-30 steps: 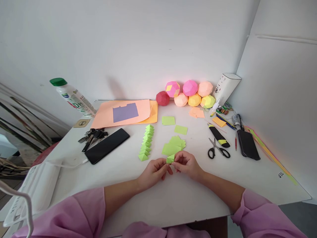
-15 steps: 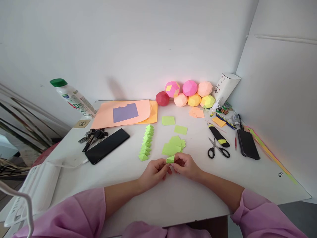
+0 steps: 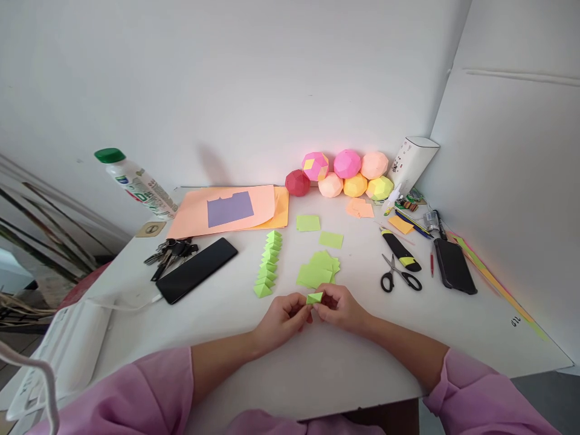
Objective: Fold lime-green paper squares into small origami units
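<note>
Between the fingertips of both hands is a small folded piece of green paper [image 3: 314, 298], held just above the table's near part. My left hand [image 3: 281, 317] pinches its left end, and my right hand [image 3: 341, 307] pinches the right end. Right behind the hands lies a loose pile of flat green paper pieces [image 3: 318, 269]. Two more green rectangles, one farther back [image 3: 308, 223] and one nearer [image 3: 331, 240], lie apart from it. To the left stands a row of folded green paper units [image 3: 268, 264], lined up one behind another.
Faceted paper balls [image 3: 347, 164] are stacked against the wall. Scissors [image 3: 400, 275], a box cutter [image 3: 401, 249] and a black phone [image 3: 454, 266] lie right. Peach paper sheets [image 3: 190, 211], keys [image 3: 171, 251], a black slab-like device [image 3: 198, 270] and a bottle [image 3: 136, 184] are left.
The folded paper has turned slightly in the fingers, showing more of its creased face. Both hands stay nearly in place; the whole view has shifted a little.
</note>
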The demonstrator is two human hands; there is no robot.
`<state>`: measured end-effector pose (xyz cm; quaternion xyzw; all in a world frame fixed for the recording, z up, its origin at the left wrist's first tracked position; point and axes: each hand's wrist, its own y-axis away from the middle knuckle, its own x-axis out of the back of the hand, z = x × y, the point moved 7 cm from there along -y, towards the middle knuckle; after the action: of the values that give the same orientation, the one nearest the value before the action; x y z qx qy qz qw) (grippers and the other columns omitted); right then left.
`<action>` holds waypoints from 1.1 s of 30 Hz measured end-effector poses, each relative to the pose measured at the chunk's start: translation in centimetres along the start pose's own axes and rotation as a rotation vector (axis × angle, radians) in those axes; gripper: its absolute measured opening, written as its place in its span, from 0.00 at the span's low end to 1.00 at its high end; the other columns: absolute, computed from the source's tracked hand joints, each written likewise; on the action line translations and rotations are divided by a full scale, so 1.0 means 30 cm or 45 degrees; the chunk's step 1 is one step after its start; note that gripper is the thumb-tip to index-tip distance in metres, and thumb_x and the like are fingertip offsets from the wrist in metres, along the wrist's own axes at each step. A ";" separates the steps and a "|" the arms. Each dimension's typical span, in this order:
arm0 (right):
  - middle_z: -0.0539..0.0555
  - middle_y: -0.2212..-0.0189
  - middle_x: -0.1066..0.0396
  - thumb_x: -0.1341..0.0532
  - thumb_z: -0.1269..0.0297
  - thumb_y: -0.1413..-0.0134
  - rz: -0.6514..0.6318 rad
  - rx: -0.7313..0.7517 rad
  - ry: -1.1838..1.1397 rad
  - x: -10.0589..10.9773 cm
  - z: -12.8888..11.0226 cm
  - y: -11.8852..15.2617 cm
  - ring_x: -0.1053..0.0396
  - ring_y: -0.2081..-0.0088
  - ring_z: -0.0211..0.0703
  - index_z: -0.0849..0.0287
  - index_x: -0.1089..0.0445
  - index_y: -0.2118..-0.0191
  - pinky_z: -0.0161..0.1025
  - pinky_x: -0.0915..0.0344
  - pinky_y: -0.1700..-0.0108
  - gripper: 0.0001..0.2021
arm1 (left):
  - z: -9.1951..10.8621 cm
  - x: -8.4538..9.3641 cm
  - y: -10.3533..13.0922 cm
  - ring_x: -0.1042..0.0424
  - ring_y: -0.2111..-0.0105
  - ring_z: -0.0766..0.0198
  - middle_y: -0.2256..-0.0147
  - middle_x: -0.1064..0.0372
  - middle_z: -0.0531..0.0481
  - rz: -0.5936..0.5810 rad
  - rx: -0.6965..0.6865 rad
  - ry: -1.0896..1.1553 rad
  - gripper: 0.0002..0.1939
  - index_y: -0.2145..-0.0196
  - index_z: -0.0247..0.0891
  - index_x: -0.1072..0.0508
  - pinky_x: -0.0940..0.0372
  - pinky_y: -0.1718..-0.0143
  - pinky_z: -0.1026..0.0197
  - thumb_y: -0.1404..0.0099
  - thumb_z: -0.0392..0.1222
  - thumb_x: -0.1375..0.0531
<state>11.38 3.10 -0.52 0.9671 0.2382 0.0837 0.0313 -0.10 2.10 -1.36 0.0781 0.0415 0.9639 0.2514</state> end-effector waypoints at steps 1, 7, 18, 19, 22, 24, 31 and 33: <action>0.46 0.81 0.39 0.41 0.69 0.53 0.004 -0.009 0.022 0.000 0.002 0.000 0.42 0.79 0.33 0.62 0.36 0.72 0.31 0.45 0.78 0.03 | 0.004 -0.002 -0.001 0.39 0.80 0.71 0.78 0.34 0.52 -0.011 -0.009 -0.025 0.11 0.74 0.35 0.33 0.44 0.78 0.67 0.38 0.43 0.48; 0.46 0.82 0.39 0.41 0.70 0.54 0.014 -0.085 -0.027 0.003 0.019 -0.001 0.41 0.80 0.32 0.62 0.36 0.73 0.31 0.45 0.78 0.02 | 0.028 -0.006 0.004 0.42 0.81 0.71 0.79 0.36 0.53 -0.063 -0.038 -0.128 0.09 0.74 0.34 0.32 0.46 0.78 0.67 0.40 0.37 0.50; 0.46 0.82 0.38 0.41 0.69 0.55 0.004 -0.111 -0.081 0.000 0.025 -0.003 0.39 0.79 0.33 0.62 0.37 0.73 0.31 0.43 0.78 0.03 | 0.019 -0.007 0.006 0.42 0.81 0.71 0.79 0.36 0.54 -0.036 -0.010 -0.084 0.09 0.73 0.35 0.33 0.47 0.79 0.67 0.39 0.40 0.49; 0.46 0.82 0.38 0.41 0.70 0.55 0.008 -0.098 -0.058 -0.001 0.023 -0.003 0.40 0.80 0.33 0.62 0.37 0.73 0.31 0.44 0.78 0.02 | 0.018 -0.006 0.005 0.42 0.81 0.71 0.79 0.37 0.54 -0.026 -0.012 -0.098 0.09 0.74 0.35 0.33 0.47 0.79 0.67 0.39 0.39 0.49; 0.44 0.83 0.42 0.42 0.71 0.58 0.029 -0.041 0.045 0.000 0.006 -0.003 0.45 0.81 0.31 0.62 0.36 0.74 0.30 0.48 0.80 0.01 | 0.018 -0.005 0.005 0.43 0.81 0.71 0.81 0.38 0.55 -0.013 -0.023 -0.122 0.08 0.77 0.36 0.35 0.48 0.79 0.68 0.41 0.38 0.48; 0.44 0.83 0.44 0.42 0.73 0.59 0.043 0.005 0.107 0.002 -0.011 -0.003 0.48 0.81 0.30 0.62 0.35 0.76 0.30 0.50 0.80 0.01 | 0.016 -0.003 0.005 0.44 0.81 0.71 0.81 0.38 0.56 -0.006 -0.014 -0.112 0.08 0.78 0.36 0.36 0.49 0.79 0.68 0.42 0.38 0.47; 0.46 0.83 0.42 0.44 0.73 0.61 0.029 0.035 0.108 0.004 -0.020 -0.004 0.46 0.81 0.32 0.61 0.36 0.77 0.31 0.50 0.80 0.02 | 0.006 0.004 0.008 0.46 0.83 0.72 0.84 0.42 0.57 0.030 0.073 0.030 0.10 0.80 0.37 0.39 0.50 0.80 0.67 0.44 0.41 0.45; 0.45 0.83 0.43 0.44 0.73 0.61 0.033 0.022 0.088 0.004 -0.013 -0.003 0.46 0.81 0.32 0.61 0.37 0.77 0.31 0.51 0.80 0.02 | 0.010 0.001 0.008 0.44 0.82 0.71 0.83 0.40 0.57 0.017 0.053 0.054 0.10 0.78 0.37 0.39 0.49 0.79 0.67 0.43 0.42 0.45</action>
<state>11.38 3.26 -0.13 0.9669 0.2272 0.1155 0.0135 -0.19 1.92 -1.04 0.0629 0.0665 0.9659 0.2423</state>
